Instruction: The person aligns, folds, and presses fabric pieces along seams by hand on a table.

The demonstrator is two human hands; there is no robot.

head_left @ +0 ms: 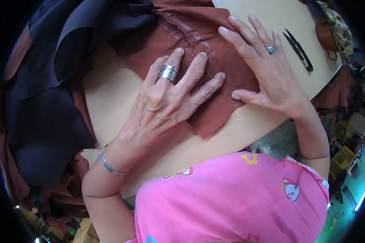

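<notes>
Reddish-brown cloth with pale chalk-like marks and a creased seam lies on the cream table. My left hand, wearing wide silver rings, presses on it with its fingers spread. At the cloth's right edge is my right hand, fingers spread, its thumb near the lower edge and its fingertips by the upper right edge. Neither hand grips anything. Black thread snips lie on the table to the right of my right hand.
Dark cloth is heaped over the table's left side and joins the brown cloth at the top. A brown cup stands at the right edge, beside patterned fabric. A yellow crate is lower right, beyond the table.
</notes>
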